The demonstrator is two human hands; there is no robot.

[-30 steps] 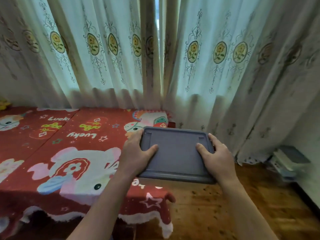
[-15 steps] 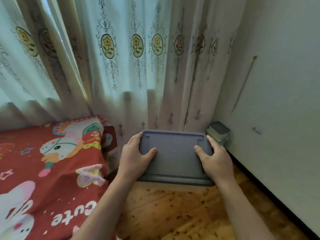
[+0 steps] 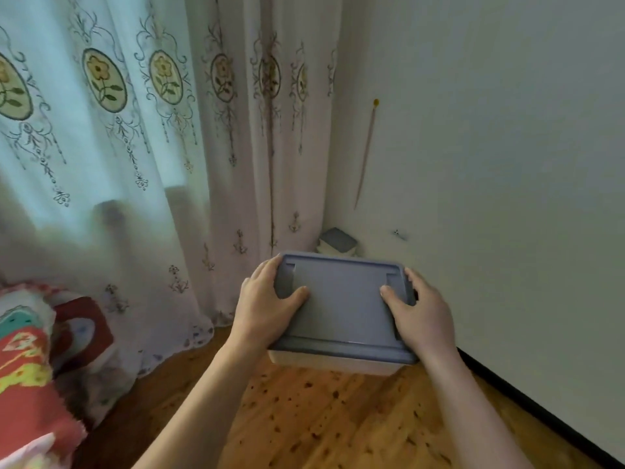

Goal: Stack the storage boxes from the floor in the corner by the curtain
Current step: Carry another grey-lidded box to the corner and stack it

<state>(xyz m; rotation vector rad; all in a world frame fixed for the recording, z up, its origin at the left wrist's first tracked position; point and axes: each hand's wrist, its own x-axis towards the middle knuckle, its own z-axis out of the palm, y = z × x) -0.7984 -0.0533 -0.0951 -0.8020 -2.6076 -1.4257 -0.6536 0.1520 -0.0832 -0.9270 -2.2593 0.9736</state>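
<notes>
Beside the red cartoon-print bedcover (image 3: pixel 30 360) at far left, a pale embroidered floral curtain (image 3: pixel 162 164) is hanging down to the speckled wooden floor (image 3: pixel 304 418). Above that floor, the left hand (image 3: pixel 267 308) is gripping the left end of a translucent storage box with a grey-blue plastic lid (image 3: pixel 341 306), thumb lying on the lid, while the right hand (image 3: pixel 417 316) is clasping the right end likewise. Beyond it, a smaller grey-lidded box stack (image 3: pixel 338 242) is sitting in the corner against the white wall (image 3: pixel 507 164).

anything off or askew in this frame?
Nothing stands out. Both hands, left hand and right hand, grip the lidded box level, lid seated. The stacked boxes in the corner look tidy.
</notes>
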